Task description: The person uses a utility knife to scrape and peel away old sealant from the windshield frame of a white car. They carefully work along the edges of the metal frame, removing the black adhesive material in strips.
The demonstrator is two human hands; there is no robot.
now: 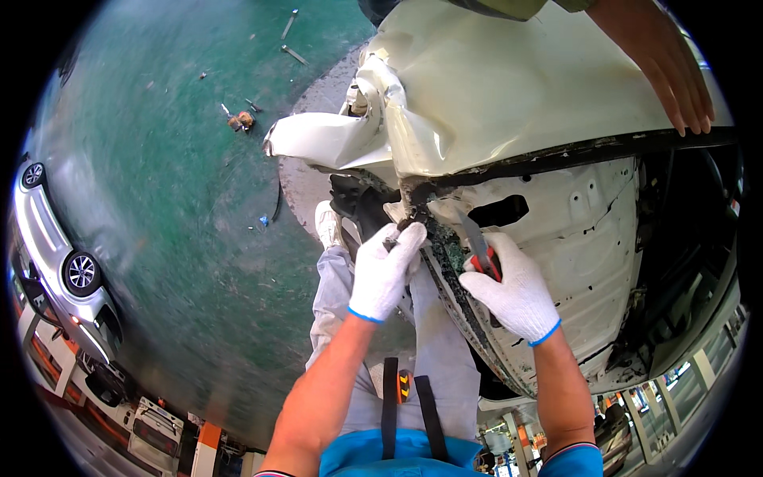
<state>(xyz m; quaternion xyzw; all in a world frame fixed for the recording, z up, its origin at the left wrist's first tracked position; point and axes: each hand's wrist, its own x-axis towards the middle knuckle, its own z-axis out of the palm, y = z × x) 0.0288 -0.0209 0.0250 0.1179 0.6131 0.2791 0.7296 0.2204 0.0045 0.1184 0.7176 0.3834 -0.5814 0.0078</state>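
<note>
Left hand [378,277]: your gloved fingers pinch a dark fragment [404,225] at 1 o'clock.
Right hand [513,288]: you grip a red-handled tool [478,245], blade toward 11 o'clock.
White panel [509,91]: crumpled, 12 o'clock from your hands.

Over there, left glove [378,276] and right glove [520,296] are white, hemmed blue; in the right fingers [479,284], a red-and-black tool [494,266]; beyond the fingertips, a cream panel [509,95]; left of them, green floor [199,199]; behind them, pale grey trousers [433,334], bright blue shirt [397,457].
</note>
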